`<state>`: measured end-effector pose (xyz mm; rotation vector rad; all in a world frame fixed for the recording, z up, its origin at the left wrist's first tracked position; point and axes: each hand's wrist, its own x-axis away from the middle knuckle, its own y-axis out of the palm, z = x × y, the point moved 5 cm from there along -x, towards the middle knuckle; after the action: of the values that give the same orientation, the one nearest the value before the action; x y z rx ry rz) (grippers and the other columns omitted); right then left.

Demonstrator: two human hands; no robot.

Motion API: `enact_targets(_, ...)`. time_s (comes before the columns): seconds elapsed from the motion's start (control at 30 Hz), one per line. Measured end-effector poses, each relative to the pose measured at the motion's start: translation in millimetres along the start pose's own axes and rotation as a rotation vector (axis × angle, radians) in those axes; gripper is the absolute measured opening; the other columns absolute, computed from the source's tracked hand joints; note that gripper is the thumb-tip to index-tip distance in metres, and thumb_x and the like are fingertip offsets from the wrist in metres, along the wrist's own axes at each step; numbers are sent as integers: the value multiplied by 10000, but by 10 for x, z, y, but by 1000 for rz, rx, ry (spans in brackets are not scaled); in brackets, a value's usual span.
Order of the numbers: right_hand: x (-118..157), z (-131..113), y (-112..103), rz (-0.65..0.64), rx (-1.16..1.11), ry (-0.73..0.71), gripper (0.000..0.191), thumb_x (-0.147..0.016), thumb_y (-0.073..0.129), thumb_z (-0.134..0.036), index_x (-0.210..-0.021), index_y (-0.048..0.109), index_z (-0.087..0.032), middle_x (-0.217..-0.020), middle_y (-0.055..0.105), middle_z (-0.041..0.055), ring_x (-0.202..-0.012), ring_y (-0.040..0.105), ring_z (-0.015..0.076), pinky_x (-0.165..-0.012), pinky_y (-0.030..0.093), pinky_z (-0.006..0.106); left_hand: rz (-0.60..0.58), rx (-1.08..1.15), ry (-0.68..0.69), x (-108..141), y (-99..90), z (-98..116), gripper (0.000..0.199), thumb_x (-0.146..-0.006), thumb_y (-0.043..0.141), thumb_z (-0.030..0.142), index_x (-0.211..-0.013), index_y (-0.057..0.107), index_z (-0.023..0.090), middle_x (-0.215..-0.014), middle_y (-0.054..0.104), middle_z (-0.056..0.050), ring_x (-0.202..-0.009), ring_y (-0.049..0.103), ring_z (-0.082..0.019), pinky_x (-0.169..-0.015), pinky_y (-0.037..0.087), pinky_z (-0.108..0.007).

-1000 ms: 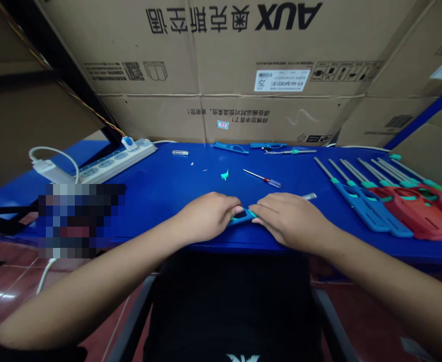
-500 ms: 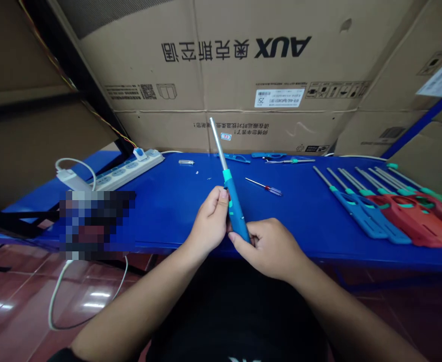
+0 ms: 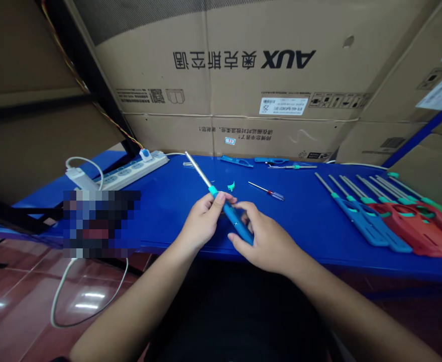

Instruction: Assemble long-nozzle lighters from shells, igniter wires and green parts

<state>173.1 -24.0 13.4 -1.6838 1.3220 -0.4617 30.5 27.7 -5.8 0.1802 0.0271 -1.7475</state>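
Observation:
A long-nosed lighter (image 3: pixel 231 215) with a blue handle, a teal collar and a metal tube slants up to the left in front of me. My left hand (image 3: pixel 202 221) is closed on it just below the collar, thumb on top. My right hand (image 3: pixel 269 239) is curled round the lower handle, its thumb near the butt end. Its inner fingers are partly hidden. A small teal plastic piece (image 3: pixel 231 186) shows just beyond the handle. To its right lies a screwdriver (image 3: pixel 275 195) with a clear and red handle.
Several blue, red and green lighters (image 3: pixel 394 211) lie in a row on the right of the blue table (image 3: pixel 160 216). Blue handle shells (image 3: pixel 238 161) and a metal tube with a teal collar (image 3: pixel 296 167) lie at the back. A power strip (image 3: pixel 138 168) stands left, before a cardboard wall (image 3: pixel 228 30).
The lighter has tilted further left and its tip has come lower. My right-hand fingers have lifted from the butt and spread somewhat. The small teal piece has come into view beyond the handle.

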Motion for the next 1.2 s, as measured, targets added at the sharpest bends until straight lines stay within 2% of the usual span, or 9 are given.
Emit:
enact_targets(0.07, -57, -26, 31, -62, -113, -70, 635, -882, 588, -285, -1470, 362, -212, -1186, 669, 105, -921, 653, 215, -725, 476, 320, 5, 63, 30, 16, 7, 17, 441, -918, 586, 574, -1036, 664, 156, -1125, 736, -100, -1047, 690, -199, -995, 512, -339)
enact_targets(0.17, -100, -44, 103, -148, -182, -91, 666, -907, 522, -221, -1529, 284, -210, -1031, 701, 81, -761, 640, 189, -633, 451, 297, 15, 65, 61, 46, 14, 55, 449, -924, 572, 589, -1043, 668, 167, -1168, 727, -110, -1138, 661, -225, -1026, 493, -356)
enact_targets(0.37, -91, 15, 202, -57, -158, -77, 503, -924, 488, -224, -1420, 403, -218, -895, 703, 42, -636, 608, 178, -600, 422, 299, 12, -18, 85, 46, -6, 35, 447, -947, 537, 582, -1057, 662, 167, -1220, 697, -110, -1158, 633, -228, -1049, 464, -359)
enact_targets(0.47, -99, 46, 226, 0, -184, -81, 524, -916, 483, -202, -1433, 400, -233, -1052, 714, 71, -785, 669, 199, -693, 474, 311, 26, -92, 72, 38, -29, -47, 497, -949, 489, 630, -1134, 611, 186, -1159, 690, -96, -1043, 653, -211, -936, 511, -341)
enact_targets(0.53, -108, 70, 206, 60, -215, -74, 564, -920, 484, -202, -1470, 371, -251, -1150, 699, 79, -885, 681, 205, -758, 494, 315, 107, -143, 65, 79, -74, -88, 500, -958, 428, 659, -1128, 556, 206, -1023, 677, -59, -883, 649, -179, -784, 525, -304)
enact_targets(0.63, -114, 151, 165, 108, -215, 1, 528, -919, 503, -236, -1438, 403, -227, -935, 704, 41, -723, 650, 187, -660, 479, 300, 181, -362, 138, 227, -99, -50, 462, -1009, 332, 609, -862, 497, 203, -747, 547, 13, -671, 530, -129, -642, 423, -259)
enact_targets(0.73, -105, 240, 112, 156, -232, 74, 448, -908, 520, -263, -1346, 459, -192, -671, 585, -27, -544, 543, 161, -540, 424, 287, -112, -694, 260, 383, 92, 1, 497, -1035, 327, 526, -692, 441, 185, -652, 484, 16, -622, 465, -125, -617, 330, -275)
enact_targets(0.83, -82, 272, 9, 308, -261, 85, 509, -914, 526, -283, -1403, 411, -200, -700, 575, -21, -567, 543, 160, -559, 453, 297, -302, -925, 334, 469, 233, -3, 481, -1028, 352, 510, -687, 449, 186, -655, 511, 8, -631, 475, -140, -620, 295, -293)
enact_targets(1.2, -165, 315, -264, 473, -234, 53, 464, -912, 542, -320, -1349, 418, -228, -831, 614, 19, -667, 611, 185, -624, 522, 345, -311, -1105, 375, 486, 274, -26, 500, -1033, 299, 540, -715, 472, 196, -686, 581, -7, -654, 530, -168, -625, 281, -307)
